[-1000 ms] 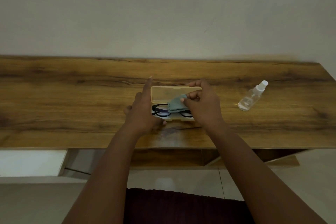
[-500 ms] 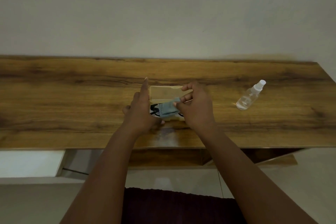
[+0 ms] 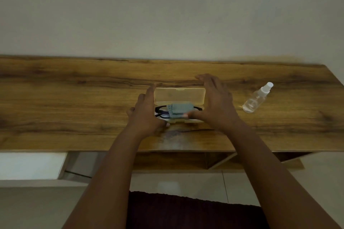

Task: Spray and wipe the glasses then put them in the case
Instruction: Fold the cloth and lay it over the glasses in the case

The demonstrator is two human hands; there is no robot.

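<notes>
On the long wooden table [image 3: 74,98] sits the open translucent plastic case [image 3: 179,96]. Inside it lie the black-framed glasses [image 3: 160,114], with the small folded cloth [image 3: 178,110] on top. The left hand [image 3: 147,111] flanks the case's left end, the right hand [image 3: 216,104] its right. The clear spray bottle [image 3: 257,98] lies well right of the case.

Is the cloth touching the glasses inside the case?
Touching: the head view shows the cloth lying across the glasses in the open case.
</notes>
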